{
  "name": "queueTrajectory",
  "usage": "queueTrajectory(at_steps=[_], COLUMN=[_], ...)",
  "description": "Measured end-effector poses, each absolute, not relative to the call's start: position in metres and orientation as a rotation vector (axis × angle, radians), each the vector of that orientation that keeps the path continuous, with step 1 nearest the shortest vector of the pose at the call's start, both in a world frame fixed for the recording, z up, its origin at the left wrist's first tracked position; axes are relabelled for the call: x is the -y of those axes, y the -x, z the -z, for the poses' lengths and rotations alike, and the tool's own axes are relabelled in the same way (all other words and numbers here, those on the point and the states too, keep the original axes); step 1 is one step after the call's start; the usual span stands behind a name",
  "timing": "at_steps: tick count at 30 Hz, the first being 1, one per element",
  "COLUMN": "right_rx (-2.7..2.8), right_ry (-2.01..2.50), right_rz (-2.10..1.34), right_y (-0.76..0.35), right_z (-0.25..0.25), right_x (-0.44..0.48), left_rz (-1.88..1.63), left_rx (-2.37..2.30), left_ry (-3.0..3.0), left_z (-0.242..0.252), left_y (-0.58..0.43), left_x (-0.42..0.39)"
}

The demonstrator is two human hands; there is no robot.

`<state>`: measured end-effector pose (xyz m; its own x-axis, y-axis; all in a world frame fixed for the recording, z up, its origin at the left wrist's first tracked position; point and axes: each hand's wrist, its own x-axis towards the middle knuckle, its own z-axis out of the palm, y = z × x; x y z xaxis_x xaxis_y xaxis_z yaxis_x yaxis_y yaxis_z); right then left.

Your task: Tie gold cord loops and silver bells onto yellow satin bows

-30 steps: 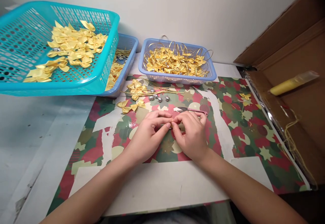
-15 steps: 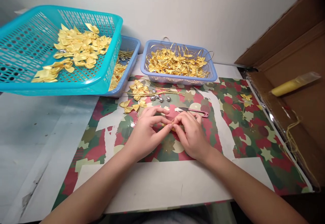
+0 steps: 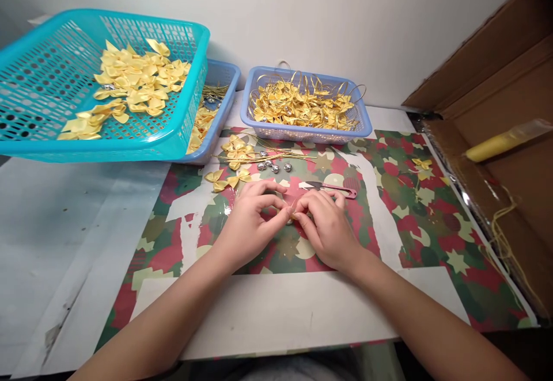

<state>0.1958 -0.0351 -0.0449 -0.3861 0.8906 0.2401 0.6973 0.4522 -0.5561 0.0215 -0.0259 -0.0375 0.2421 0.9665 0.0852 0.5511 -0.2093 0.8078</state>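
Note:
My left hand [image 3: 254,220] and my right hand [image 3: 326,225] meet over the patterned table cover, each pinching with thumb and forefinger. Between the fingertips is a thin gold cord [image 3: 294,201], partly hidden. A bit of yellow and a small silver bell [image 3: 289,221] show just beneath the fingers; how they join the cord cannot be made out. Just beyond my right hand lies a pair of pink thread snips [image 3: 334,189]. Several silver bells [image 3: 275,168], yellow ribbon bows [image 3: 235,149] and loose gold cords [image 3: 280,156] lie beyond my left hand.
A turquoise basket [image 3: 194,82] of yellow bows stands at the left, over a blue basket [image 3: 228,90] behind it. Another blue basket [image 3: 367,125] holds corded bows at the back. A cardboard box [image 3: 484,64] borders the right side, near a stray bow [image 3: 421,163].
My fingertips have shifted slightly apart around the cord, and the silver bell beneath them now shows. The view has moved a little; the baskets and loose pieces stay put.

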Motion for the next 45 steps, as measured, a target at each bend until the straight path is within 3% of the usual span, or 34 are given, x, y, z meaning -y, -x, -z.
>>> queueTrajectory(at_steps=[19,25,38,45], right_rx=[2.079,2.09,2.005,2.005], right_ry=[1.334,1.338,1.331,1.332], right_rz=[-0.597,-0.579,-0.696,-0.739], right_y=[-0.199,-0.198,-0.199,-0.198], right_z=[0.045,0.045,0.042,0.04], right_x=[0.035,0.031,0.023,0.022], left_rz=[-0.853,-0.872,-0.53,-0.567], left_rx=[-1.467,-1.29,-0.988,-0.936], left_ry=[-2.083,-1.974,-2.116,-2.035], left_z=[0.036,0.034,0.019,0.027], left_y=[-0.022,-0.019,-0.012,-0.013], left_x=[0.026,0.022,-0.018,-0.015])
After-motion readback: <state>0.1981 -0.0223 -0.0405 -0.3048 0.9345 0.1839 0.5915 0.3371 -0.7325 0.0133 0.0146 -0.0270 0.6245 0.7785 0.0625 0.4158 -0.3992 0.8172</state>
